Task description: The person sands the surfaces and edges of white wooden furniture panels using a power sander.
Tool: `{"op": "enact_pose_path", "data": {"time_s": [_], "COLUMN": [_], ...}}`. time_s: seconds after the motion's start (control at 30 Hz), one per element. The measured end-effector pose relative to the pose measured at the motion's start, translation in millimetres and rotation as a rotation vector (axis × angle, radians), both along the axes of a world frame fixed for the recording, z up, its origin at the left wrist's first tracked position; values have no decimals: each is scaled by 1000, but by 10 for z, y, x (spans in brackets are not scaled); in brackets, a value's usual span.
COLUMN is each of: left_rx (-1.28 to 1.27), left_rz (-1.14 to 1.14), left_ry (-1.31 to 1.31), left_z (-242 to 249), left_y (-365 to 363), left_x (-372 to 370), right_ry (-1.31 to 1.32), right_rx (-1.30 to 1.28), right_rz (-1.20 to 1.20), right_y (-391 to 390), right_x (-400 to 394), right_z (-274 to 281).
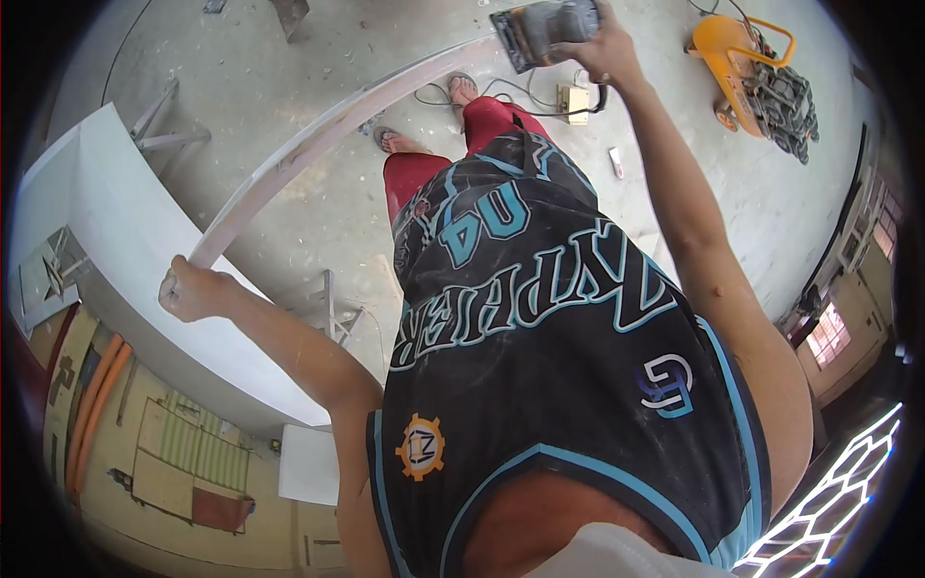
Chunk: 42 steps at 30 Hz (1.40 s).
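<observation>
In the head view my right hand [609, 48] is wrapped around a black and yellow power sander [538, 31] at the top of the view. The sander sits at the far end of a long, pale, slightly bowed board [318, 140] with pinkish patches along its side. At the board's near end, on the left, my left hand [196, 289] is closed around it. The board spans the gap between both hands, in front of my legs. What supports it underneath, if anything, is hidden.
A large white curved panel [145, 217] stands at the left by metal stands [169, 135]. Cords run over the grey floor near my feet to a cream box [573, 104]. A small white-and-red object [617, 162] lies there. A yellow wheeled machine [727, 63] stands upper right.
</observation>
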<state>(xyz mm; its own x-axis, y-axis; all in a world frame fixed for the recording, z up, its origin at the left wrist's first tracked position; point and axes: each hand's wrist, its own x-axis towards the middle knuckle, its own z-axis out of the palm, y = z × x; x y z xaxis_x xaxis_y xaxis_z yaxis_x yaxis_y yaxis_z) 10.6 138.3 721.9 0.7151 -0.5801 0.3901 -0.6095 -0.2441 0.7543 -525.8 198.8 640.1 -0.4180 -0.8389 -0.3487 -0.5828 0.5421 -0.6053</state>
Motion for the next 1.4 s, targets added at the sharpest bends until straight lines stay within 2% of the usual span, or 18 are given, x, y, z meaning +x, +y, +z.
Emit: {"op": "enact_pose_path", "data": {"time_s": [0.07, 0.13, 0.17, 0.23, 0.4, 0.5, 0.53, 0.67, 0.8, 0.9, 0.97, 1.03, 1.1, 1.17, 1.23, 1.27, 1.4], "left_rx": [6, -32, -65, -70, -127, -131, -107, -37, -87, -136, -341, -284, -378, -342, -303, -206, -197], "left_rz": [23, 20, 3, 34, 23, 42, 35, 53, 23, -48, -143, -145, -382, -440, -678, -760, -896], "left_ry": [8, 25, 49, 51, 148, 103, 93, 100, 147, 158, 324, 327, 603, 653, 801, 775, 734], "left_z": [-4, -40, -35, -40, 23, 26, 26, 25, 22, -87, -184, -281, -284, -170, -83, -4, 51], "left_y": [-28, -82, -105, -146, -186, -179, -174, -155, -106, -55, -31, -23, -39, -45, -58, -33, -25], "left_x": [-16, -47, -79, -114, -234, -258, -266, -297, -359, -254, -53, 50, 124, 102, 67, -14, -239], "right_ry": [-26, -4, -17, 17, -35, -58, -100, -74, -58, -44, -81, -75, -63, -48, -24, -22, -41], "right_rx": [-2, -127, -124, -328, -373, -367, -443, -416, -449, -445, -501, -506, -521, -538, -526, -543, -511], "right_rz": [46, 310, 325, 523, 651, 723, 738, 876, 984, 1036, 1044, 1046, 1043, 1041, 984, 994, 1001], "right_y": [-62, -81, -65, -58, -56, -76, -124, -281, -415, -466, -461, -477, -507, -538, -557, -578, -703], "right_x": [-114, -79, -20, 104, 591, 853, 952, 1300, 1701, 2007, 2307, 2421, 2537, 2630, 2698, 2698, 2687], "right_z": [-49, -62, -57, -2, 302, 542, 570, 825, 1080, 1232, 1323, 1354, 1380, 1419, 1471, 1505, 1708]}}
